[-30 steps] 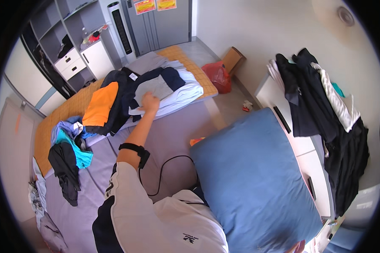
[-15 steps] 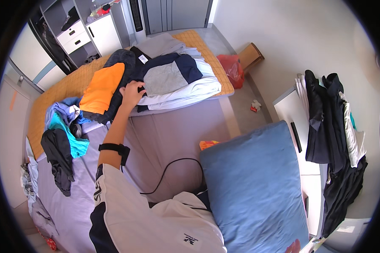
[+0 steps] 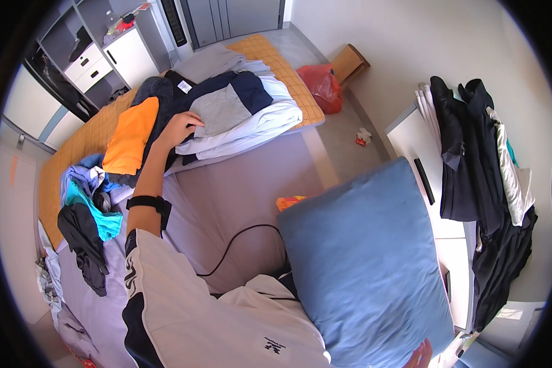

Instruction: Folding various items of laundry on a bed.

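Presently, the left hand (image 3: pixel 176 127) lies at the left edge of a grey-and-navy garment (image 3: pixel 224 113); its fingers are bent, with the fingertips apparently touching the grey panel; whether cloth is pinched between finger and thumb cannot be told. The garment lies roughly flat at the far side of the bed (image 3: pixel 257 165), on top of white clothes (image 3: pixel 251 138) and to the right of an orange garment (image 3: pixel 132 135).

Handling: the garment should prove light, limp and soft, with little risk of breakage; the cloth looks matt, so slipping in the fingers is unlikely; a lift by one point would probably let it sag and lose its shape. Recommended hold: two separate points along the near edge, or the whole layer supported from beneath; care is advised, since the white clothes below may drag along.

The right hand (image 3: pixel 420 356) shows at the near edge of the blue cushion (image 3: pixel 362 257); the lower border cuts it off, so whether it grips or merely rests cannot be told; the cushion looks bulky yet soft.

Hard to make out: the garment's underside and layer count; the left thumb; the orange-red item (image 3: pixel 288 202), mostly covered by the cushion.
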A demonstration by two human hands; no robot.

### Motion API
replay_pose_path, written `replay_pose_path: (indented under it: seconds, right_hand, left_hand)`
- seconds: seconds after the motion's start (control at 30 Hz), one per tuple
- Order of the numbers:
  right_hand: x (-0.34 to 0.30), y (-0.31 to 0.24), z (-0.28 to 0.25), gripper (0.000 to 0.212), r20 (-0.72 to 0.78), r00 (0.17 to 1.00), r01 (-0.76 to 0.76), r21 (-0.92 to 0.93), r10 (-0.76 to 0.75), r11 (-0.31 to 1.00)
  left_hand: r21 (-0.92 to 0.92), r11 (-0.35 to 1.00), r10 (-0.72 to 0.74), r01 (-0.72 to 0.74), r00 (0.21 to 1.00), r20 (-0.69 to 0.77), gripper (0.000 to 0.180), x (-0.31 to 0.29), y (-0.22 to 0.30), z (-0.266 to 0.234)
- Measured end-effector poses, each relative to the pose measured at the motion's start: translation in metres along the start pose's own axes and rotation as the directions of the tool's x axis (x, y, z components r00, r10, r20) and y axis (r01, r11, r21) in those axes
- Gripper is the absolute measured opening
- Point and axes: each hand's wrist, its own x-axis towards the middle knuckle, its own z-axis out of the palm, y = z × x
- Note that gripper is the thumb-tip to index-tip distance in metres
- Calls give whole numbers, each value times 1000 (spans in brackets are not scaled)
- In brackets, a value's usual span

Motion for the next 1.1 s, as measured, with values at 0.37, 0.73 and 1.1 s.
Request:
replay_pose_path:
  seconds: [0.37, 0.73, 1.1]
  right_hand:
    - [24, -15, 11, 29, 215, 969, 95, 115, -118, 989]
    - [66, -245, 31, 71, 279, 758, 251, 710, -590, 658]
    - [127, -197, 107, 116, 189, 790, 349, 643, -583, 682]
  left_hand:
    - [47, 990, 144, -136, 941, -307, 14, 77, 170, -79]
    - [186, 762, 589, -620, 546, -596, 20, 77, 459, -146]
    - [488, 546, 808, -681, 274, -521, 38, 39, 515, -149]
